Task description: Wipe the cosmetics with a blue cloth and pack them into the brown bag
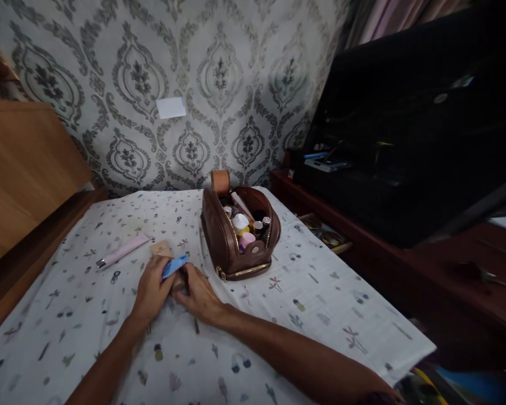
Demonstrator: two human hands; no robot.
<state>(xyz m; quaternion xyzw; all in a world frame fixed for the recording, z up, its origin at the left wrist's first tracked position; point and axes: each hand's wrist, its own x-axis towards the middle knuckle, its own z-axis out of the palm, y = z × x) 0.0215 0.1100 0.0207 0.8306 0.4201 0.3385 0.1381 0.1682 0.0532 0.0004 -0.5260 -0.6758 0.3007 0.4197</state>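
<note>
My left hand (150, 292) and my right hand (199, 295) meet over a white patterned cloth (320, 298), fingers curled round a small object between them. A blue piece (174, 265) sticks out from my left fingers; what lies under it is hidden. A small tan card (161, 248) lies just beyond my hands. A pink tube (122, 251) rests on the cloth to the left. An open brown leather toiletry bag (236, 236) stands just right of my hands, filled with several small bottles and jars.
A wooden headboard (21, 169) rises at the left. A dark wooden shelf (405, 264) with a black screen (421, 112) stands on the right, small items on it. Patterned wallpaper (194, 84) is behind, with a white card stuck to it.
</note>
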